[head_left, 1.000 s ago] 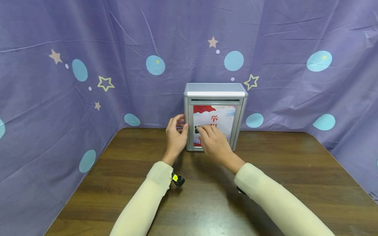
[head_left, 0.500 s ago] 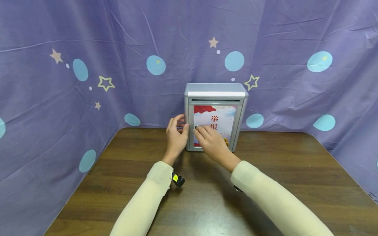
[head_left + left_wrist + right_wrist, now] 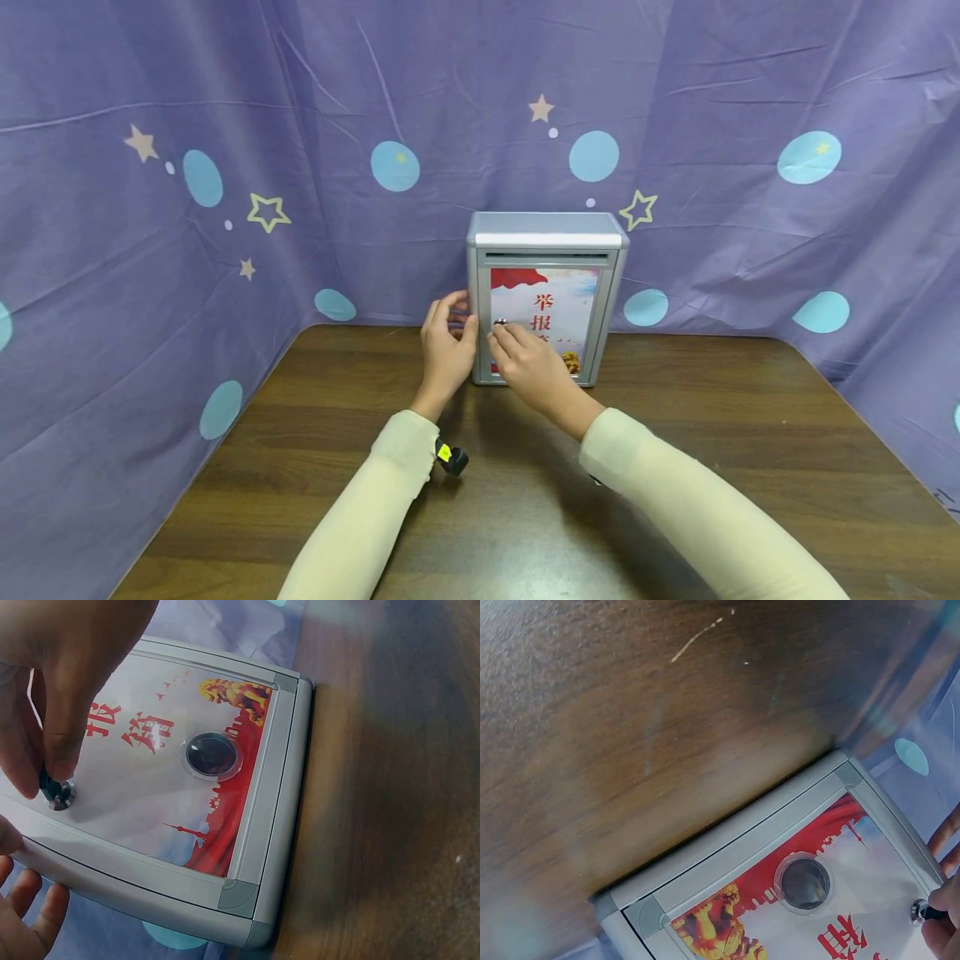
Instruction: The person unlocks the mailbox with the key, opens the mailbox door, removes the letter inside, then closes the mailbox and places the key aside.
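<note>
A grey metal suggestion box (image 3: 549, 225) with a slot near its top stands upright against the curtain. On its printed front sits a small round silver lock (image 3: 63, 798), low towards the left edge. My right hand (image 3: 534, 367) pinches a dark-headed key (image 3: 47, 782) at that lock between thumb and fingers; the key's blade is not visible. At the box's left side, my left hand (image 3: 447, 346) holds the edge, its thumb by the front frame and fingers along the side. Below the printed red characters, the wrist views show a round dark window (image 3: 213, 756).
The box stands at the back of a brown wooden table (image 3: 360, 375). Behind and to the left hangs a purple curtain (image 3: 450, 75) with stars and blue spots. A small black device (image 3: 452, 458) is strapped at the left cuff.
My right hand has shifted slightly left and down and has turned, covering the dark key head and uncovering more of the print. My left hand and the box stay in place.
</note>
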A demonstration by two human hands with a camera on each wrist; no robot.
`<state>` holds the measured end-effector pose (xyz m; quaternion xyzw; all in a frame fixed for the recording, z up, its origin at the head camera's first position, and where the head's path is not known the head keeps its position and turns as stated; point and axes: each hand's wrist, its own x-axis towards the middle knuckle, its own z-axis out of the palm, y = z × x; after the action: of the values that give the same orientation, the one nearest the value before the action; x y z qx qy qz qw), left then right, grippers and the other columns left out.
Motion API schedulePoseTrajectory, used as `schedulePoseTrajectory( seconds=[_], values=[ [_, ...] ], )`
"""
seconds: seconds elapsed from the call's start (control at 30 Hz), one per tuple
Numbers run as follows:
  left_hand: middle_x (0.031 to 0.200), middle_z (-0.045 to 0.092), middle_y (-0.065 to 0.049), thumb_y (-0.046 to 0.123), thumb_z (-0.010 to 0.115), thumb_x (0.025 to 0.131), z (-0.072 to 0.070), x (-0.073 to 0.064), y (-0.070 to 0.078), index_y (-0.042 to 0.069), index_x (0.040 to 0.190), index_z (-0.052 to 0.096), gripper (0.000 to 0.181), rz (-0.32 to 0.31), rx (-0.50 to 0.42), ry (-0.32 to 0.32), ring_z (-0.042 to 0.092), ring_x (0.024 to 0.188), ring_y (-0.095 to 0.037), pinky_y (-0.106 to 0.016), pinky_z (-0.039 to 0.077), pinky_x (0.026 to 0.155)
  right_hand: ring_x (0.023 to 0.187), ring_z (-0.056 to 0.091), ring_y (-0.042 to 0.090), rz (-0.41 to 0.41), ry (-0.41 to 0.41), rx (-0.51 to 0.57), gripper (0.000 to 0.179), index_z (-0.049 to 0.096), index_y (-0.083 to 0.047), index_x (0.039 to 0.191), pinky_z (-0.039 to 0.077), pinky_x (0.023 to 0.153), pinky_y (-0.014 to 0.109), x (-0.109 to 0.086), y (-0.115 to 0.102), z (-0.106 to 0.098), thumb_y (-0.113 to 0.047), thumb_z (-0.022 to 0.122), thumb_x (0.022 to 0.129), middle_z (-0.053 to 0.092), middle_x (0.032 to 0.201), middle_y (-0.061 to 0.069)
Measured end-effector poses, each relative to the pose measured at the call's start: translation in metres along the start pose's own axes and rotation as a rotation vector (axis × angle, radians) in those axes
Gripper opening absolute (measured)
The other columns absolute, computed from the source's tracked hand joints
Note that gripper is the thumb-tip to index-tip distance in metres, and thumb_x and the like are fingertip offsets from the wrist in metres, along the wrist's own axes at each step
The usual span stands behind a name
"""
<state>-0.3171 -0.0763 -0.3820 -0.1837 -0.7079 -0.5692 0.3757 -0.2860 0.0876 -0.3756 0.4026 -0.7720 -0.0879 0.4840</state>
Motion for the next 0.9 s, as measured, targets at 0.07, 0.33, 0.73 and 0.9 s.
schedulePoseTrajectory(
  seconds=[0.07,0.33,0.73,0.9],
  values=[
    [0.109,0.064,-0.02,-0.008,0.068,0.09,0.0005,0.0004,-0.0054,-0.002,0.125,0.065,0.037,-0.007,0.005,-0.01,0.065,0.09,-0.034,-0.049,0.058,0.073,0.102,0.068,0.029,-0.001,-0.002,-0.008,0.02,0.075,0.004,0.109,0.058,0.092,0.034,-0.0003,0.0,0.0004,0.001,0.068,0.091,0.073,0.111,0.017],
    [0.108,0.063,-0.019,-0.007,0.067,0.089,0.0016,-0.0004,-0.0039,-0.003,0.125,0.064,0.037,-0.006,0.019,-0.022,0.065,0.09,-0.031,-0.047,0.059,0.073,0.101,0.068,0.029,-0.006,0.005,-0.013,0.018,0.075,0.005,0.106,0.058,0.092,0.034,-0.0022,0.0013,0.0005,0.001,0.067,0.091,0.074,0.108,0.017],
    [0.109,0.063,-0.019,-0.006,0.067,0.09,0.0,0.0003,-0.005,-0.003,0.126,0.064,0.036,-0.013,0.021,-0.019,0.065,0.09,-0.032,-0.048,0.059,0.075,0.1,0.07,0.028,0.136,0.053,0.163,0.019,0.076,0.003,0.106,0.059,0.09,0.034,0.0006,0.0001,0.0035,0.007,0.073,0.087,0.075,0.107,0.015],
    [0.109,0.063,-0.02,-0.007,0.066,0.09,-0.0002,0.0004,-0.0061,-0.003,0.125,0.064,0.035,-0.016,0.014,-0.014,0.065,0.09,-0.032,-0.049,0.059,0.075,0.099,0.071,0.028,0.19,0.071,0.229,0.019,0.075,0.004,0.106,0.06,0.088,0.035,0.0015,-0.0015,0.0056,0.007,0.073,0.087,0.076,0.105,0.015]
  ],
)
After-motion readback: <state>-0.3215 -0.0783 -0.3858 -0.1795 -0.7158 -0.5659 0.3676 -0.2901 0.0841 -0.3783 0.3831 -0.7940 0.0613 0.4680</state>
